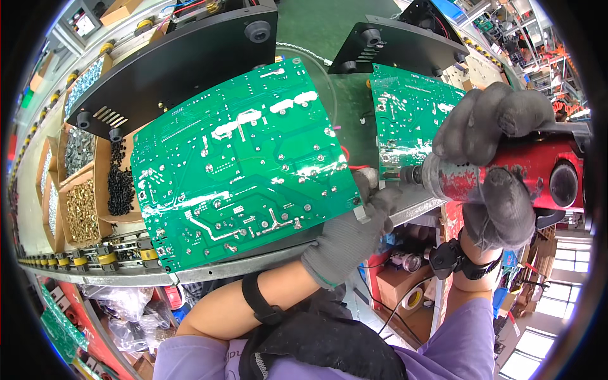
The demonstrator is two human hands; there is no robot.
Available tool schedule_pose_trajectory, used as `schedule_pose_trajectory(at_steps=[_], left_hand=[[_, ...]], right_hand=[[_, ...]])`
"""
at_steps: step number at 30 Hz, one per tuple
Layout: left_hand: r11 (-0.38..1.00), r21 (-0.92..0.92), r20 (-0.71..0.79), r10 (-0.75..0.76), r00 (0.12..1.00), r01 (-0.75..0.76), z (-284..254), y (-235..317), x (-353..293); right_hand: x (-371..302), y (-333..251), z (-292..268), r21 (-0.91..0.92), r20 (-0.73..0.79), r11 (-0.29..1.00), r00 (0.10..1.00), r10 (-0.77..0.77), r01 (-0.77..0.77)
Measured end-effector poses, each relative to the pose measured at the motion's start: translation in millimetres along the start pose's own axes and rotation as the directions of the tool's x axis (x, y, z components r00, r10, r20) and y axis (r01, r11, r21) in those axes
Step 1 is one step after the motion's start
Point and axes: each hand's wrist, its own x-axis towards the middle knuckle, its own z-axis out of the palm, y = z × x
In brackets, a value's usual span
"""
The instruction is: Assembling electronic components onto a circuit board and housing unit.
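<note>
Grips red driver [532,168] in right hand [493,130]. Has left hand [347,239] by corner of green board [253,168], near black panel [183,69]; cannot tell if closed. Could gouge board through slipping bit [413,174].

Electronics assembly workshop: green circuit board [240,158], red power tool [538,161], cardboard bins [102,171] of fasteners [82,212], roller track [106,258]. Far-right clutter [538,54] maybe shelving, too small to be sure.

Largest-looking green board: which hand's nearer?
Left: the left hand is at the green board's lower-right corner; the right hand is farther right, around the red tool.
</note>
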Motion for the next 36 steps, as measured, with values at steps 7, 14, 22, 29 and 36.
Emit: schedule_pose_trajectory(at_steps=[7, 14, 22, 29, 36], left_hand=[[0.983, -0.077, 0.041, -0.161, 0.986, 0.164, -3.8, 13.5, 3.0], [0.985, 0.007, 0.048, -0.170, 0.984, 0.170, -3.7, 28.2, 3.2], [0.974, 0.031, 0.034, -0.225, 0.974, 0.224, -4.2, 29.3, 3.9], [0.977, -0.007, 0.058, -0.212, 0.976, 0.213, -6.4, 26.1, 3.2], [0.979, -0.104, 0.018, -0.174, 0.985, 0.175, -6.3, 23.2, 4.4]], right_hand=[[6.9, 6.6, -14.4, 0.001, 0.199, 0.995, 0.975, -0.095, 0.097], [10.7, 6.3, -19.9, -0.047, 0.241, 0.990, 0.963, -0.121, 0.136], [15.7, 10.4, -31.0, 0.021, 0.309, 0.994, 0.945, -0.106, 0.104], [17.8, 10.7, -30.8, 0.019, 0.321, 0.995, 0.942, -0.095, 0.094], [13.8, 9.7, -31.3, 0.038, 0.305, 0.998, 0.950, -0.061, 0.052]])
